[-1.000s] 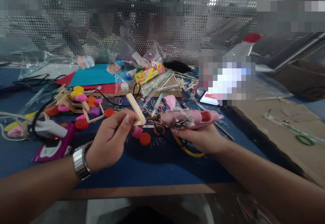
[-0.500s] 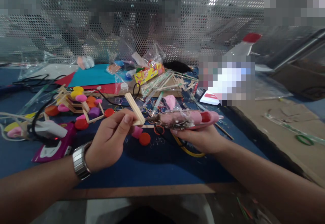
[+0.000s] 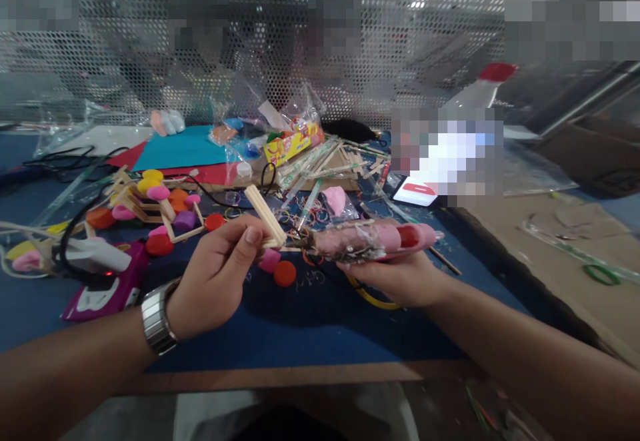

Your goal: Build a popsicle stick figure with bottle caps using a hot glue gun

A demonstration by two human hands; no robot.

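Between the thumb and fingers of my left hand (image 3: pixel 220 278) is a small piece of joined wooden sticks (image 3: pixel 264 213), bent at a sharp corner. My right hand (image 3: pixel 400 274) is wrapped round a pink hot glue gun (image 3: pixel 370 240), its front crusted with dried glue. The dark nozzle points left and sits at the corner of the sticks; I cannot tell whether it touches. Below the sticks lie a pink cap (image 3: pixel 270 260) and an orange cap (image 3: pixel 285 273) on the blue table (image 3: pixel 300 334).
At left stand stick frames with coloured caps (image 3: pixel 160 211) and a purple power strip (image 3: pixel 107 284) with a plug in it. Loose sticks (image 3: pixel 325 164), a yellow box (image 3: pixel 294 146) and blue paper (image 3: pixel 187 149) lie behind. A lit phone (image 3: pixel 415 191) leans at right, beside cardboard (image 3: pixel 540 254).
The glue gun has shifted slightly down and its nozzle a little along the corner of the sticks. My left hand and the sticks have hardly moved.
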